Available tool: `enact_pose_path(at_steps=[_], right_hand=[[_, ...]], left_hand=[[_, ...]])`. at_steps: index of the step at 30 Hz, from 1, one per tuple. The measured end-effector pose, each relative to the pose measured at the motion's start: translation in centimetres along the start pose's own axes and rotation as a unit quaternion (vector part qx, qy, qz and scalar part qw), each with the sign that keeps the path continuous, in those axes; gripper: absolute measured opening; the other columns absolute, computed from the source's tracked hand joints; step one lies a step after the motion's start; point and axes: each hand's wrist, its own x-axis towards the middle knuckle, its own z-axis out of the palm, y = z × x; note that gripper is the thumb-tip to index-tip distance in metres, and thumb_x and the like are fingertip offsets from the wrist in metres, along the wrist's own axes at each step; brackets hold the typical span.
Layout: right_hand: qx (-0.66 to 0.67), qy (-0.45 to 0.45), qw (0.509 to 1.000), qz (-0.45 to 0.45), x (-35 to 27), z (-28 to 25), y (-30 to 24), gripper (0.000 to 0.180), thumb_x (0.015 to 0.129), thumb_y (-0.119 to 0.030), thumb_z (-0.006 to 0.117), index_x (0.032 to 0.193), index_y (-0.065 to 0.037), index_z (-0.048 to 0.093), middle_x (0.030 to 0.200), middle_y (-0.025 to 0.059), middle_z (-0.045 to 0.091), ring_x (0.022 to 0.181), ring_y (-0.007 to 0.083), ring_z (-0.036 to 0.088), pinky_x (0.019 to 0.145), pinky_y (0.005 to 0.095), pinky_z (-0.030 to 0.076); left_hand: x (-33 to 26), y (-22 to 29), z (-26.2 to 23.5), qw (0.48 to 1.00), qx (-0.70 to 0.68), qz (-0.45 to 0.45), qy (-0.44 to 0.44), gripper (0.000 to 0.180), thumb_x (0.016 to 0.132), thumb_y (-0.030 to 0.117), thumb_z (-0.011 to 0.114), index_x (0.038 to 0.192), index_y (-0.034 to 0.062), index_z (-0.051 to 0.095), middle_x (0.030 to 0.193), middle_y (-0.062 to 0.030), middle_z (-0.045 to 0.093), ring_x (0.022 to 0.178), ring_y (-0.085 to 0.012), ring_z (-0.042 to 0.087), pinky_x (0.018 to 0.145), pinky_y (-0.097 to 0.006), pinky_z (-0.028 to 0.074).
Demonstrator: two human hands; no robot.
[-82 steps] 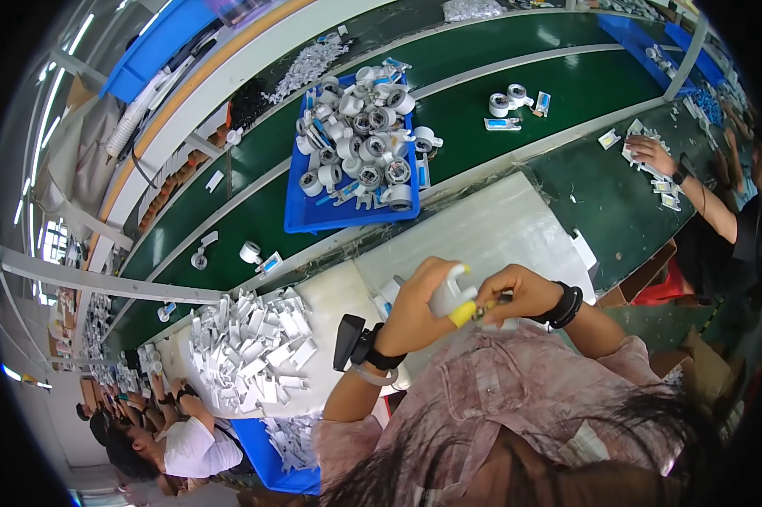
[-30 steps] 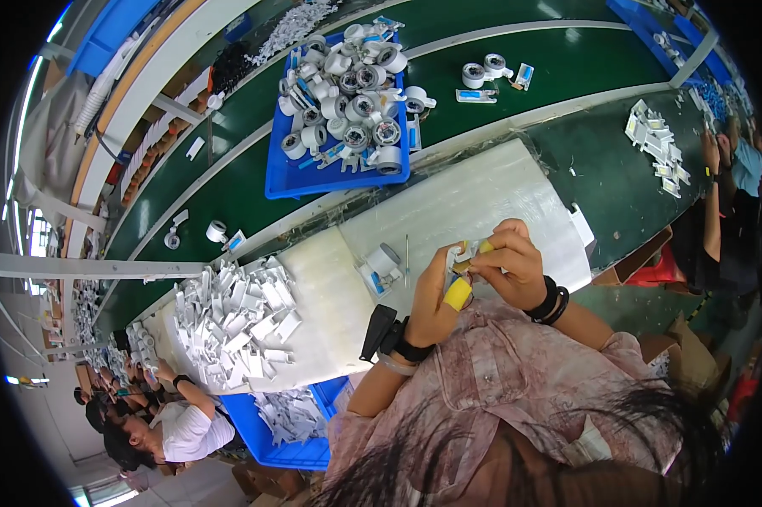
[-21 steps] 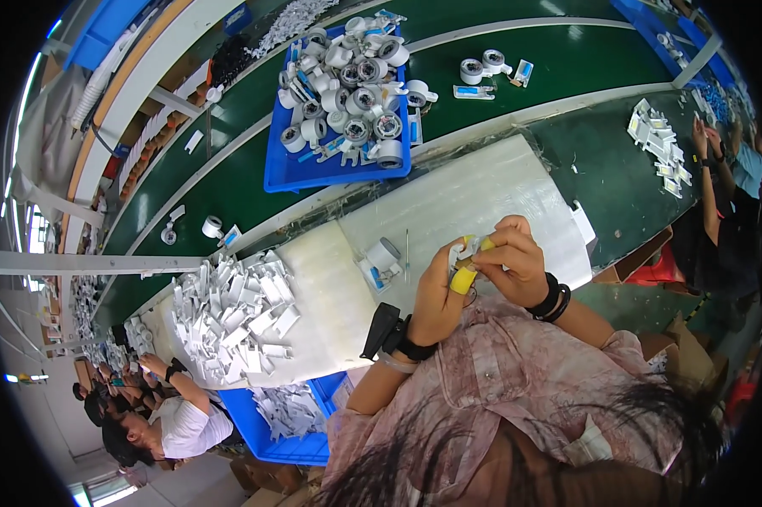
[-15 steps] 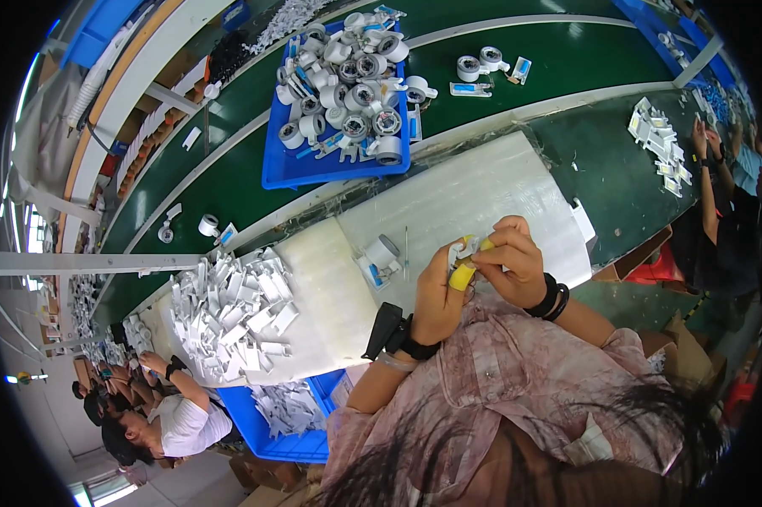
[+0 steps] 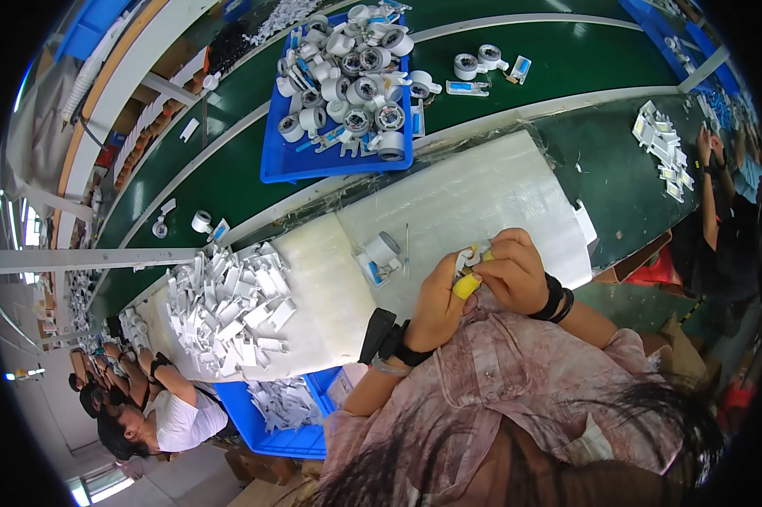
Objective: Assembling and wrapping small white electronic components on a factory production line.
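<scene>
Close to my chest, my left hand (image 5: pixel 436 306) and my right hand (image 5: pixel 518 272) meet over a small white plastic part (image 5: pixel 465 258). Both hands pinch it, and the fingers hide much of its shape. Yellow coverings (image 5: pixel 466 286) wrap some fingertips. To the left of my hands, a white cylindrical housing (image 5: pixel 382 248) lies on the pale work mat (image 5: pixel 482 190), with a blue-and-white piece (image 5: pixel 373 270) beside it. A thin rod-like tool (image 5: pixel 407 250) rests between that housing and my hands.
White plastic pieces (image 5: pixel 233 308) are heaped left on the bench, above a blue bin (image 5: pixel 292 439) of similar parts. A blue tray (image 5: pixel 271 160) piled with round housings stands on the green conveyor (image 5: pixel 558 55). More white parts (image 5: pixel 662 144) lie right. Co-workers sit at both sides.
Both hands have come slightly lower and nearer my body, still holding the small white part. My right fingers have curled in closer around it. The view has shifted a little.
</scene>
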Motion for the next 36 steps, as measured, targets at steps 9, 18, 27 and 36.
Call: enact_pose_path(at_steps=[9,18,27,36], right_hand=[[0.036,-0.005,0.998,-0.042,0.4,-0.6,0.0,0.023,0.065,-0.001,0.074,0.086,-0.005,0.065,0.079,0.0067,0.054,0.072,0.0238,0.055,0.076,0.0384,0.049],[0.035,-0.005,0.999,-0.033,-0.4,-0.6,-0.3,0.026,0.063,-0.001,0.074,0.086,-0.004,0.065,0.077,0.0077,0.054,0.072,0.0265,0.057,0.076,0.0394,0.052],[0.036,-0.031,0.999,0.001,0.0,0.8,0.0,0.026,0.065,0.003,0.075,0.087,-0.004,0.063,0.083,0.0093,0.054,0.081,0.0310,0.059,0.075,0.0397,0.051],[0.103,-0.118,0.970,0.185,2.5,2.9,9.1,0.020,0.079,-0.003,0.069,0.098,-0.002,0.063,0.092,0.0117,0.062,0.081,0.0263,0.061,0.072,0.0332,0.050]], left_hand=[[-0.3,0.2,0.8,0.998,-0.062,-0.008,0.009,0.040,0.097,0.004,0.042,0.136,-0.0003,0.041,0.081,-0.0021,0.054,0.060,-0.0059,0.049,0.052,-0.021,0.042],[-0.8,-0.3,0.8,0.999,-0.032,-0.013,0.012,0.031,0.099,0.014,0.046,0.127,-0.0005,0.049,0.076,-0.0027,0.056,0.061,-0.0073,0.053,0.054,-0.022,0.044],[0.0,-0.3,-0.1,0.997,0.033,0.035,0.068,0.023,0.096,0.009,0.044,0.114,-0.0022,0.054,0.068,-0.0027,0.055,0.055,-0.0073,0.051,0.049,-0.023,0.040],[0.5,-3.7,-12.1,0.961,-0.117,-0.045,0.248,0.039,0.101,0.030,0.041,0.132,0.0061,0.042,0.082,-0.0087,0.060,0.053,-0.0130,0.056,0.044,-0.027,0.050]])
